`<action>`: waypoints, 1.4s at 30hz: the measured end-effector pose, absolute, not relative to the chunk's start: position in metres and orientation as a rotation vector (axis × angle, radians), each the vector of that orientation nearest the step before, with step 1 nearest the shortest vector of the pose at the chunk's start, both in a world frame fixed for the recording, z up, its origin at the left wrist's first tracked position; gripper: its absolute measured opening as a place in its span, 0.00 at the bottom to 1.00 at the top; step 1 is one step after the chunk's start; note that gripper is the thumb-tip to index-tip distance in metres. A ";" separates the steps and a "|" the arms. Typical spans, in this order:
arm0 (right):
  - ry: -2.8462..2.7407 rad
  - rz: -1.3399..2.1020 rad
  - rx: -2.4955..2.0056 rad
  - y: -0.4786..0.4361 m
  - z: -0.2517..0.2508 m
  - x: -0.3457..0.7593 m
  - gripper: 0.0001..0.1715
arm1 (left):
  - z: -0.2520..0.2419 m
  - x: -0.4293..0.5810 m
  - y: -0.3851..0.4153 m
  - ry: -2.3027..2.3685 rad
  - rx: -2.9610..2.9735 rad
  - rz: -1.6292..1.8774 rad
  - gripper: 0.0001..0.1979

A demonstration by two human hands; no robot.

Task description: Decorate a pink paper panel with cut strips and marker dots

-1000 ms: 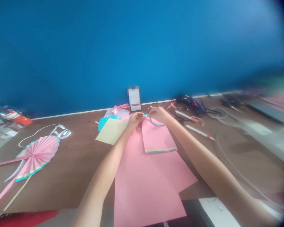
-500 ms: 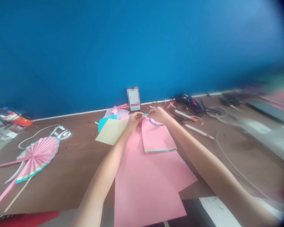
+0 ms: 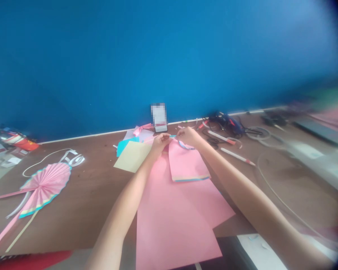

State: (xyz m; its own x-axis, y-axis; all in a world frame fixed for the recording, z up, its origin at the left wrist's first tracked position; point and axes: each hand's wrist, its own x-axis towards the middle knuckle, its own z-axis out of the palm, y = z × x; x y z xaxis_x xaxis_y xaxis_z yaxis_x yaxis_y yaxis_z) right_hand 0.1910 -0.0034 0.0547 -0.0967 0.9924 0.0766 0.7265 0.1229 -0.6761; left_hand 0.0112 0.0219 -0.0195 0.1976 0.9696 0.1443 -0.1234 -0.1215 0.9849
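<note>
Lower left of the frame: pleated pink fan [image 3: 49, 180] with blue-and-yellow edging, lying well apart from the hands, probably to keep it from getting creased. Centre-left, pale yellow sheet [image 3: 131, 158] overlaps blue paper [image 3: 126, 147], likely pushed back to free working room. Mid-frame, left hand [image 3: 161, 141] has fingertips together on the narrow blue edge [image 3: 172, 136], seemingly steadying that end. Below, large pink paper [image 3: 169, 225] runs past the table's front edge, under the small pink sheet [image 3: 188, 165] with a striped lower border. Right hand [image 3: 188, 136] bends over that sheet's top, fingers pinched together; can't tell exactly what's between them. Curled bluish strip [image 3: 187, 147] shows just beneath it. Right of centre, white pencil [image 3: 238, 156] lies within easy reach.
</note>
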 end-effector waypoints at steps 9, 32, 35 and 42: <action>-1.876 0.676 -1.656 -0.005 0.056 0.191 0.10 | -0.022 0.011 0.024 0.903 1.321 1.205 0.18; -1.926 0.635 -1.675 -0.001 0.052 0.191 0.11 | -0.020 0.011 0.023 0.908 1.314 1.204 0.17; -1.918 0.627 -1.688 -0.002 0.053 0.191 0.10 | -0.020 0.011 0.023 0.911 1.312 1.203 0.17; -1.929 0.603 -1.679 0.000 0.051 0.191 0.10 | -0.020 0.011 0.023 0.894 1.306 1.199 0.17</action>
State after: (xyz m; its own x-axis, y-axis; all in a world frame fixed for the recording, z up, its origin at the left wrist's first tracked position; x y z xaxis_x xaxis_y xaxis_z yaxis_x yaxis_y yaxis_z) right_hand 0.1913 0.0001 0.0514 -0.1066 0.9905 0.0868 0.7650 0.1375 -0.6292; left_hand 0.0106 0.0229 -0.0203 0.2044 0.9681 0.1449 -0.1374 -0.1182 0.9834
